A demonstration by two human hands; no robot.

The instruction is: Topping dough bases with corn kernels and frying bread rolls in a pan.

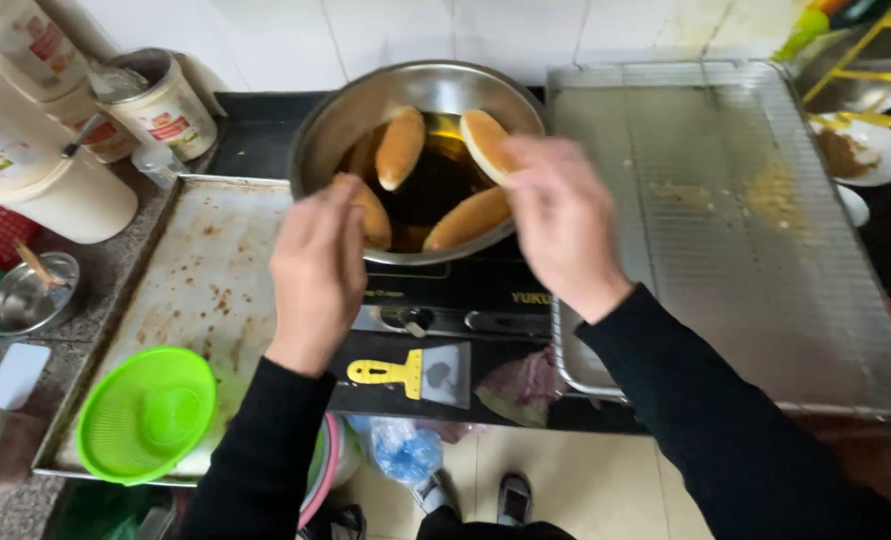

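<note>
Head view: two hands over a steel pan [337, 125] of dark oil.
Right hand [557, 215] grips a bread roll [485, 140]; left hand [317, 265] pinches another roll [373, 215].

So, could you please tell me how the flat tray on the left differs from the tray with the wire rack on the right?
The left tray is bare metal, stained with brown marks, and carries a green strainer. The right tray is covered by a wire rack with scattered crumbs on it and no utensil. Both are rectangular metal trays flanking the oil-filled bowl.
</note>
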